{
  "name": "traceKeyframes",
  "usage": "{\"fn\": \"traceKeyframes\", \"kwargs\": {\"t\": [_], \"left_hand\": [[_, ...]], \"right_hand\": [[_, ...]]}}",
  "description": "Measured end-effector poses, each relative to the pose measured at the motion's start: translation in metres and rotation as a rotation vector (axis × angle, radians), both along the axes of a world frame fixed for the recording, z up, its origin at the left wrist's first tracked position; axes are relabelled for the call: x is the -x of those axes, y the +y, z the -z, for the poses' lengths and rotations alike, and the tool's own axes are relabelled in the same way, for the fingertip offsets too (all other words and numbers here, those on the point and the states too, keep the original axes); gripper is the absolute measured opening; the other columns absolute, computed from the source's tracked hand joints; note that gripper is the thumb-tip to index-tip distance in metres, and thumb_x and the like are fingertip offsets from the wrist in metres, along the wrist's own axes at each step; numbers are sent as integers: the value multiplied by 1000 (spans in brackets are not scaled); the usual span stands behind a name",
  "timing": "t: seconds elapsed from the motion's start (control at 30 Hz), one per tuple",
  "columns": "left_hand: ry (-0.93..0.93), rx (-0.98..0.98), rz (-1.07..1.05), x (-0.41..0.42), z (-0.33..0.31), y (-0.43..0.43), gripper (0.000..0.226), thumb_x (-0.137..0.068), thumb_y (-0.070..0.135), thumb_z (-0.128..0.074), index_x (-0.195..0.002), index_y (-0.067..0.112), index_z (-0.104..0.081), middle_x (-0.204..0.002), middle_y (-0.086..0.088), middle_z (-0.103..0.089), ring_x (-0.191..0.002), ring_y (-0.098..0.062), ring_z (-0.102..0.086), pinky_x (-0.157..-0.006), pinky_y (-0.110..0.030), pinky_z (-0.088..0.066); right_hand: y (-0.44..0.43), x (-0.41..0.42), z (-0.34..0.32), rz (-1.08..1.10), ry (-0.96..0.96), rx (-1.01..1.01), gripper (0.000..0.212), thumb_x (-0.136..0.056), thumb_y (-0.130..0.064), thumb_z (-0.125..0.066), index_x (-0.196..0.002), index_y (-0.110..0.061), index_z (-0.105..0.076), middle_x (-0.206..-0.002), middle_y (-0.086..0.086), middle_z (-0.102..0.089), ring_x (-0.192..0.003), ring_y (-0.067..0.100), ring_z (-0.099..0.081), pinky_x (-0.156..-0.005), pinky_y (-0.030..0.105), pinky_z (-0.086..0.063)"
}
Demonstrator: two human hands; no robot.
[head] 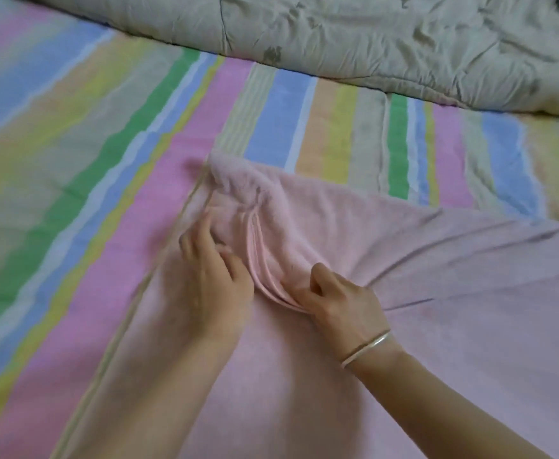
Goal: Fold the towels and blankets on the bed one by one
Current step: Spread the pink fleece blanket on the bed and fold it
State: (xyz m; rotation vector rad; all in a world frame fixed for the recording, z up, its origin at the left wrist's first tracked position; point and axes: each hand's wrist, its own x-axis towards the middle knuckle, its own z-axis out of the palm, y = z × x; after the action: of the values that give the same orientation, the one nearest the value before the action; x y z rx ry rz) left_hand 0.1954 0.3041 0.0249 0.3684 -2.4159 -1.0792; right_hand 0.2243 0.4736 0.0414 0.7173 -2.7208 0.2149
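Observation:
A pink fleece blanket lies spread over the lower right of the striped bed, its far corner bunched up near the middle of the view. Hemmed edges of the blanket run together in a ridge between my two hands. My left hand is blurred and rests on the bunched cloth left of the ridge, fingers bent into the fabric. My right hand, with a silver bangle on the wrist, pinches the hemmed edges at the near end of the ridge.
The bed sheet has pastel stripes and fills the left and centre. A crumpled beige quilt lies across the far side of the bed.

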Motion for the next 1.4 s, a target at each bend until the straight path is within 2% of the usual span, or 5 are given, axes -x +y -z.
{"fn": "traceKeyframes", "kwargs": {"t": [0.2,0.37,0.6,0.83,1.4], "left_hand": [[-447,-615,41,-58,-20,-41,53,-75,82,-44,-86,34,-62,-89,0,-72,-82,-25,-72,-77,-50,-58],[-588,-839,17,-45,-49,-45,23,-82,56,-66,-97,40,-61,-100,3,-68,-84,-23,-71,-59,-35,-60],[-637,-280,-126,-9,-50,-44,48,-80,34,-66,-122,10,-61,-122,-10,-65,-114,-31,-60,-97,-37,-49],[-668,-933,-217,-59,-26,-92,19,-82,-4,-65,-99,1,-60,-94,-15,-65,-74,-22,-65,-48,-29,-58],[-893,-817,35,-151,-58,-148,18,-81,4,-75,-91,5,-60,-76,-3,-54,-67,-9,-56,-59,-28,-60]], "right_hand": [[-43,-74,5,76,-49,6,35,-72,-15,-45,-88,-23,-75,-69,1,-54,-48,19,-52,-35,20,-22],[-36,-98,7,191,-139,56,35,-70,-23,-52,-99,-22,-71,-77,-2,-58,-68,25,-57,-57,32,-46],[5,-124,-20,1091,-721,1059,16,-90,-30,-63,-81,-16,-61,-78,3,-70,-73,23,-67,-72,36,-54],[27,-92,-24,1087,-1061,2024,26,-89,-20,-65,-108,-4,-57,-105,14,-63,-91,26,-65,-67,35,-61],[13,-183,-26,1281,-958,1743,44,-84,-16,-74,-118,5,-56,-107,16,-66,-58,17,-70,-47,24,-55]]}}
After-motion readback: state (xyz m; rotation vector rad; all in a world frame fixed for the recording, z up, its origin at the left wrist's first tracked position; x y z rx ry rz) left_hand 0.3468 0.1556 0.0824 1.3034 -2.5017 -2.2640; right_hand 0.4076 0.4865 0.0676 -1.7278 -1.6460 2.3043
